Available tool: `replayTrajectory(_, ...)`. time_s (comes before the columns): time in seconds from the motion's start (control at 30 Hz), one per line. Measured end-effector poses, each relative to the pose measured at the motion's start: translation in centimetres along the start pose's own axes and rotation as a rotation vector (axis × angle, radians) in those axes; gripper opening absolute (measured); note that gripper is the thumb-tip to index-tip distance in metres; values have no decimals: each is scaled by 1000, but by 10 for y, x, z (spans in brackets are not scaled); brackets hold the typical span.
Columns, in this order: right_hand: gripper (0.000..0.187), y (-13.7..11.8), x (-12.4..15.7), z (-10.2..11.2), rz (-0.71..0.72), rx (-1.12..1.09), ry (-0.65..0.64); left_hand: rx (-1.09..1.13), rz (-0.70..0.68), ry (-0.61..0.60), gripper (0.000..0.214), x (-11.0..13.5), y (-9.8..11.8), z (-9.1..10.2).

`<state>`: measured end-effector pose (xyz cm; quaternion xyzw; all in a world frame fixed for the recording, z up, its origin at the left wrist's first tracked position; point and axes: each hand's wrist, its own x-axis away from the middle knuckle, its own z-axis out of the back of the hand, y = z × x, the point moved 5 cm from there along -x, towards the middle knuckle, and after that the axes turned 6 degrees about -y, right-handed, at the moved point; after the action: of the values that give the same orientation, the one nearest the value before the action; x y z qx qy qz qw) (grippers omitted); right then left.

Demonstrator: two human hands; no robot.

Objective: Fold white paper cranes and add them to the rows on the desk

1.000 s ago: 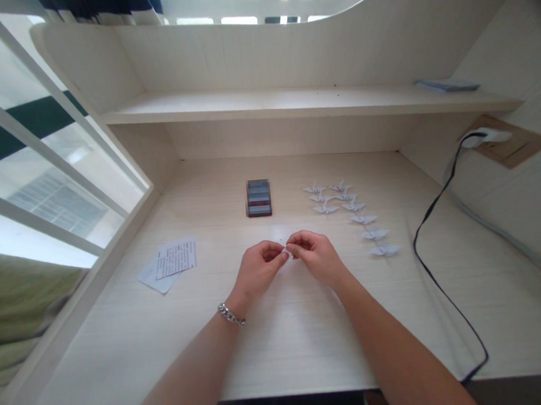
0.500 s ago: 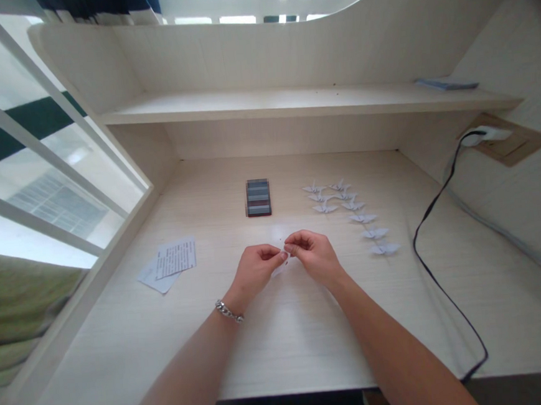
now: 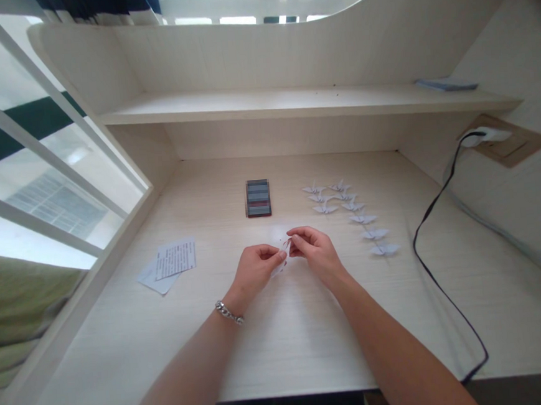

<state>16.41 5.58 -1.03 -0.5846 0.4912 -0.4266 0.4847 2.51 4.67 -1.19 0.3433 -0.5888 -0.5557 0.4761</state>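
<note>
Both hands meet over the middle of the pale wooden desk (image 3: 282, 345). My left hand (image 3: 255, 267), with a metal bracelet at the wrist, pinches one side of a small white folded paper (image 3: 283, 250). My right hand (image 3: 315, 250) pinches the paper's other side with thumb and forefinger. The paper is tiny and mostly hidden by the fingers. Several finished white paper cranes (image 3: 353, 214) lie in rows just to the right of my right hand.
A phone (image 3: 257, 198) lies flat beyond my hands. Printed paper sheets (image 3: 170, 263) sit at the left. A black cable (image 3: 436, 258) runs from a wall plug (image 3: 483, 136) down the desk's right side. A shelf (image 3: 291, 104) spans the back.
My right hand has lifted slightly and shifted its pinch on the paper. My left hand has stayed almost in place, and the paper now shows a little more between the fingers.
</note>
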Motion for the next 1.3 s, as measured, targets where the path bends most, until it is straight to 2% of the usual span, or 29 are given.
replayTrajectory(0.17, 20, -2, 0, 0, 60, 154, 17, -34, -47, -18, 24, 1, 1, -2)
replayTrajectory(0.3, 17, -3, 0, 5, 86, 155, 105, 49, -59, -34, 21, 0, 0, -1)
replayTrajectory(0.4, 20, -2, 0, 8, 75, 109, 131, 129, -76, 81, 25, -2, -1, 9)
replayTrajectory(0.53, 23, 2, 0, 1, -4, 101, -6, 265, -163, 213, 34, -2, 0, 20)
replayTrajectory(0.63, 22, 3, 2, -4, -10, 196, -82, 241, -186, 183, 40, -1, 2, 17)
replayTrajectory(0.77, 22, 4, 1, -5, 2, 216, -83, 163, -186, 80, 46, 0, 4, 8)
replayTrajectory(0.93, 24, 9, 0, -4, -67, 46, -2, 199, -180, 178, 44, 1, 3, 9)
replayTrajectory(1.03, 24, 7, 1, -4, -24, 43, 63, 214, -161, 218, 40, 1, 1, 9)
replayTrajectory(1.13, 23, 4, 1, -3, 32, 73, 102, 176, -167, 185, 33, 1, 0, 6)
replayTrajectory(1.3, 22, 3, 2, -4, 29, 38, 73, 172, -163, 135, 22, -1, 0, 5)
